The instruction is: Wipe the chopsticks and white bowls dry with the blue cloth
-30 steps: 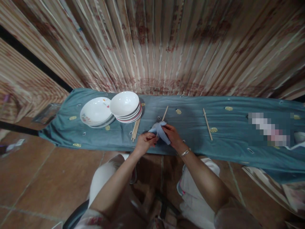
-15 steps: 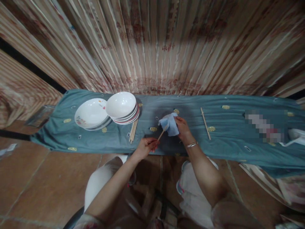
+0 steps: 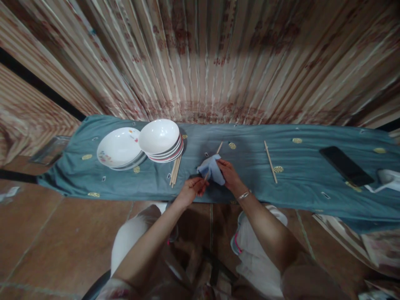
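My left hand pinches the near end of a wooden chopstick, which points away and slightly right. A light blue cloth is wrapped around the chopstick's middle, so only its far tip and a short near part show. My right hand, with a silver bracelet at the wrist, is closed on the cloth. Several chopsticks lie left of my hands, their far ends hidden under a stack of bowls. To the right, more chopstick wood rests on the tablecloth.
Wide white dishes are stacked left of the bowls. A black phone lies at the right, beside a white object. The narrow table has a teal cloth; a pleated curtain hangs behind it.
My right hand and the cloth have moved left and nearer along the chopstick, toward my left hand. The chopstick's far tip now sticks out beyond the cloth.
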A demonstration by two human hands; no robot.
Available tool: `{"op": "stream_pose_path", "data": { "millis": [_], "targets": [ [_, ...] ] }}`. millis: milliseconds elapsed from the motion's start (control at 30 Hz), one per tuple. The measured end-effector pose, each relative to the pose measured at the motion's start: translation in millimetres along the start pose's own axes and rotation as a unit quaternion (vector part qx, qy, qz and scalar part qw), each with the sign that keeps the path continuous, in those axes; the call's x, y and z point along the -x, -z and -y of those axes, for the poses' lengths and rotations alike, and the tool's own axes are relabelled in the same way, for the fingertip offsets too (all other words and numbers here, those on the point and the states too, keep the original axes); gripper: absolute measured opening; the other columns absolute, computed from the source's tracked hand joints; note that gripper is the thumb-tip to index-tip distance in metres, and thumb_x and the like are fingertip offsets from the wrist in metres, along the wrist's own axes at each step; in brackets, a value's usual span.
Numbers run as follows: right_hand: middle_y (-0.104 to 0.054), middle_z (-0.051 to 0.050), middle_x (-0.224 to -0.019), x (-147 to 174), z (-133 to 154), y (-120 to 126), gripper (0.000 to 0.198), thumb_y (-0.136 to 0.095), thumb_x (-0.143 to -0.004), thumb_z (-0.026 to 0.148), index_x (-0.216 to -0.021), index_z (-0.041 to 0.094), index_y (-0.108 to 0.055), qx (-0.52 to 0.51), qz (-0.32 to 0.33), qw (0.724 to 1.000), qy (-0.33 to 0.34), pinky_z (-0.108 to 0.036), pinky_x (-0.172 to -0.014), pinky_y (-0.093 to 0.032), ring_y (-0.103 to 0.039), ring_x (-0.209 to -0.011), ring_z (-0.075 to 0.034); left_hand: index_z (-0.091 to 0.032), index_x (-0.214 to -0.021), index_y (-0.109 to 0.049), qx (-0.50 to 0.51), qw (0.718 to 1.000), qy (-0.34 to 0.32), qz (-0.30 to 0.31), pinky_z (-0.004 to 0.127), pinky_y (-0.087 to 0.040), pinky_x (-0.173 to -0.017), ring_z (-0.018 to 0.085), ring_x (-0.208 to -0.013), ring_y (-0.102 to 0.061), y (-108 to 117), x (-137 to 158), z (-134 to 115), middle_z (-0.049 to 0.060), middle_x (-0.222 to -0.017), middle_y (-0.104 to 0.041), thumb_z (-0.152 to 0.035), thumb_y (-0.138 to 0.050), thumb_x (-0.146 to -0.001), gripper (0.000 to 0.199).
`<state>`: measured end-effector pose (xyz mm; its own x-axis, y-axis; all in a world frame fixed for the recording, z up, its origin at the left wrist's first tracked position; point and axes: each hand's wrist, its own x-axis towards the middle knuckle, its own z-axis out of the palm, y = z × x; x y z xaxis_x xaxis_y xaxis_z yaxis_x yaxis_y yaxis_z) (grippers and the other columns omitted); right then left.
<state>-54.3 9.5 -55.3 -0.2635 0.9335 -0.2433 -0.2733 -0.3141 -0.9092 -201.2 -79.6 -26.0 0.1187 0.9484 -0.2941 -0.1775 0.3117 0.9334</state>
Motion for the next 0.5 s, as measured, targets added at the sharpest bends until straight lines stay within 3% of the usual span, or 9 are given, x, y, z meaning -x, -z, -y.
{"op": "stream_pose_path", "data": {
  "millis": [167, 333, 500],
  "targets": [
    [-0.066, 0.003, -0.059, 16, -1, -21, 0.035, -0.08, -0.054, 0.048, -0.074, 0.02, -0.07, -0.028, 0.042, 0.996, -0.068, -0.025, -0.047, -0.04, -0.052, -0.048, -0.011, -0.015, -0.063, -0.06, 0.006, 1.0, 0.001, -0.029, 0.022, -0.029, -0.043, 0.006, -0.04, -0.042, 1, -3, 1, -0.003, -0.049, -0.054, -0.053, -0.068, -0.068, 0.039],
    [-0.066, 0.003, -0.059, 19, 7, -21, 0.036, -0.082, -0.05, 0.045, -0.072, 0.019, -0.071, -0.035, 0.016, 0.998, -0.052, -0.023, -0.048, -0.039, -0.052, -0.049, -0.01, -0.016, -0.068, -0.058, -0.009, 0.997, 0.026, -0.068, 0.021, -0.03, -0.039, 0.009, -0.039, -0.052, 3, -5, 3, -0.002, -0.057, -0.065, -0.047, -0.078, -0.056, 0.039],
    [-0.066, 0.004, -0.06, 10, 11, -10, 0.036, -0.081, -0.052, 0.046, -0.074, 0.019, -0.071, -0.02, 0.002, 1.0, -0.019, -0.024, -0.052, -0.041, -0.053, -0.052, -0.01, -0.016, -0.07, -0.058, -0.015, 0.999, 0.019, -0.035, 0.02, -0.033, -0.041, 0.009, -0.042, -0.055, 3, -3, 0, 0.0, -0.058, -0.066, -0.049, -0.074, -0.063, 0.037]
  ]
}}
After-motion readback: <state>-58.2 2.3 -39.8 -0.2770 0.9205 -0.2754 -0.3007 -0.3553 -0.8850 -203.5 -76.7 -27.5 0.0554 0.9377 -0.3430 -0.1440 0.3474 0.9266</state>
